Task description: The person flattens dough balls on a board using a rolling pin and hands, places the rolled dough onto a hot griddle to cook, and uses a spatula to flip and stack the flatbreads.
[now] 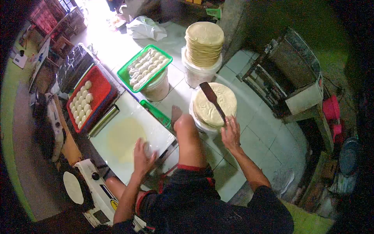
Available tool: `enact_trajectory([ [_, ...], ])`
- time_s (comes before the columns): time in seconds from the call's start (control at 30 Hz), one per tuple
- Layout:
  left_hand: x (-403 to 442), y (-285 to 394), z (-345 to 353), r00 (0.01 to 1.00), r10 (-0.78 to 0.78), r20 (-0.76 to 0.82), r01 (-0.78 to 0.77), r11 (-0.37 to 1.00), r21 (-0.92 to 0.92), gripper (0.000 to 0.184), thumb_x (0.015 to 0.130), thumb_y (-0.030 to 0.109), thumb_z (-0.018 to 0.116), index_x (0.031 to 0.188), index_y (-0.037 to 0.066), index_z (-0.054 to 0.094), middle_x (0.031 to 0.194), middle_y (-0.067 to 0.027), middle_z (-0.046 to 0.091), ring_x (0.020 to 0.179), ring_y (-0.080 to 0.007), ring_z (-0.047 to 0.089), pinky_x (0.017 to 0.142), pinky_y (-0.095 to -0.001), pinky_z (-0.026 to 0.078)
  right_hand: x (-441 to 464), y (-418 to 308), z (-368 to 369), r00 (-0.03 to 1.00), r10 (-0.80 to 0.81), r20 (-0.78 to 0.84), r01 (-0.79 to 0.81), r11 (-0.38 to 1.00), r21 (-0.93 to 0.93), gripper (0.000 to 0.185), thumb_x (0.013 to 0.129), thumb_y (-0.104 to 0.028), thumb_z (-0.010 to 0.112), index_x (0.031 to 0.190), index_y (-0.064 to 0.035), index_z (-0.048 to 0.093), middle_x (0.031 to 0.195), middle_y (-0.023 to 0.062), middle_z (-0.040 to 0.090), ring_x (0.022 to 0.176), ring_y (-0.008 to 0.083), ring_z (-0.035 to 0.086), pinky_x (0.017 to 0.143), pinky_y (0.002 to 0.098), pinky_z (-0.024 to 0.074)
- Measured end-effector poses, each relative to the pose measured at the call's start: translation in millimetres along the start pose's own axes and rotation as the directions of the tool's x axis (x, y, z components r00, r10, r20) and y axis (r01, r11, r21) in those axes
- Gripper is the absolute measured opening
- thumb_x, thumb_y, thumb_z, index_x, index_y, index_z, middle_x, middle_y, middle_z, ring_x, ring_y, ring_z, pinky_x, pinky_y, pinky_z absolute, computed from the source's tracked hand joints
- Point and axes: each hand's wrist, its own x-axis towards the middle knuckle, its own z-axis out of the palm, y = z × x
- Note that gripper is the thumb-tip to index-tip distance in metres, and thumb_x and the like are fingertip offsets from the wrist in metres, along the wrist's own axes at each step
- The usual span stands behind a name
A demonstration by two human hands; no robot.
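My right hand (231, 134) grips the handle of a dark spatula (210, 94). The blade lies across the top of a stack of pale flatbreads (224, 97) that sits on a white bucket. Over the white work board (157, 134), my left hand (143, 156) is slightly blurred, its fingers apart and nothing visible in them. It is at the right edge of a thin, rolled-out round of dough (124, 138); whether it touches the dough I cannot tell. Along the board's far left edge lies a shiny metal rolling pin (104, 121).
Dough balls fill much of a red tray (102, 84) and a green tray (120, 74). Behind stands a taller flatbread stack (204, 45) on a bucket (202, 74). At lower left, a flatbread (73, 188) lies on a dark pan beside a white stove (97, 183).
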Motion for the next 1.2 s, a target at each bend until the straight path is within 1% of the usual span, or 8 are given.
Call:
enact_trajectory([
  [0.17,-78,-96,-21,0.98,0.139,0.143,-0.172,0.949,0.263,0.04,0.087,0.017,0.068,0.119,0.0,0.052,0.144,-0.0299,0.043,0.13,-0.0495,0.045,0.108,-0.0569,0.037,-4,-32,16,0.966,-0.109,0.236,0.103,0.994,0.038,0.044,0.092,-0.02,0.06,0.134,-0.0041,0.058,0.131,0.0152,0.063,0.124,0.0305,0.058,0.115,0.0623,0.023],
  [0.23,-67,-135,-12,0.964,-0.141,0.225,0.17,0.979,-0.114,0.033,0.089,0.016,0.063,0.116,0.001,0.051,0.127,-0.0303,0.054,0.116,-0.0487,0.053,0.105,-0.0585,0.038,14,-59,7,0.986,-0.038,0.162,0.008,0.984,0.178,0.035,0.093,-0.02,0.059,0.124,-0.0051,0.065,0.118,0.0128,0.07,0.113,0.0293,0.065,0.116,0.0619,0.0214],
  [0.4,3,-140,-91,0.891,-0.329,0.313,0.315,0.944,0.096,0.036,0.097,0.02,0.052,0.125,-0.001,0.045,0.086,-0.0255,0.065,0.083,-0.0465,0.064,0.099,-0.0605,0.039,67,-166,9,0.964,-0.194,0.181,0.063,0.832,0.551,0.018,0.09,-0.014,0.065,0.102,-0.002,0.073,0.098,0.0175,0.073,0.088,0.0308,0.071,0.08,0.04,0.0555],
  [0.57,112,-164,-211,0.921,0.049,-0.387,0.145,0.878,0.457,0.023,0.098,0.022,0.053,0.111,0.004,0.059,0.079,-0.0181,0.065,0.081,-0.0386,0.066,0.103,-0.0605,0.037,114,-286,95,0.79,-0.477,0.386,0.097,0.718,0.689,0.02,0.088,-0.02,0.067,0.095,-0.0024,0.075,0.093,0.0199,0.073,0.087,0.0333,0.072,0.08,0.0413,0.055],
  [0.7,149,-143,-294,0.701,0.262,-0.663,0.228,0.799,0.557,0.039,0.091,0.024,0.066,0.125,0.008,0.055,0.128,-0.0155,0.057,0.123,-0.0312,0.054,0.108,-0.0659,0.033,152,-380,203,0.699,-0.669,0.254,0.366,0.64,0.676,0.016,0.086,-0.016,0.066,0.087,-0.0026,0.074,0.089,0.0207,0.069,0.091,0.0378,0.065,0.084,0.0462,0.0508],
  [0.93,58,-139,-164,0.953,-0.169,-0.252,0.165,0.986,-0.038,0.04,0.087,0.015,0.07,0.121,0.0,0.058,0.126,-0.0224,0.061,0.116,-0.0398,0.059,0.102,-0.0437,0.048,146,-451,262,0.53,-0.846,0.056,0.586,0.414,0.697,0.016,0.08,-0.014,0.065,0.068,-0.0077,0.073,0.081,0.0166,0.063,0.083,0.0345,0.062,0.075,0.0461,0.0497],
  [1.07,41,-196,-80,0.907,-0.258,-0.333,0.273,0.962,-0.003,0.038,0.086,0.015,0.071,0.12,0.002,0.061,0.133,-0.0221,0.057,0.123,-0.0434,0.053,0.105,-0.0497,0.042,141,-441,295,0.385,-0.918,-0.097,0.686,0.215,0.695,0.022,0.081,-0.018,0.063,0.1,-0.0082,0.071,0.1,0.0178,0.066,0.09,0.0354,0.064,0.078,0.0467,0.0512],
  [1.2,41,-227,-64,0.919,-0.078,-0.387,0.12,0.989,0.086,0.03,0.084,0.017,0.074,0.112,0.007,0.07,0.139,-0.018,0.054,0.126,-0.0446,0.05,0.108,-0.054,0.038,165,-428,286,0.112,-0.969,0.22,0.423,0.247,0.872,0.037,0.083,-0.031,0.071,0.111,-0.0074,0.065,0.113,0.0182,0.067,0.102,0.0394,0.064,0.088,0.0487,0.0525],
])
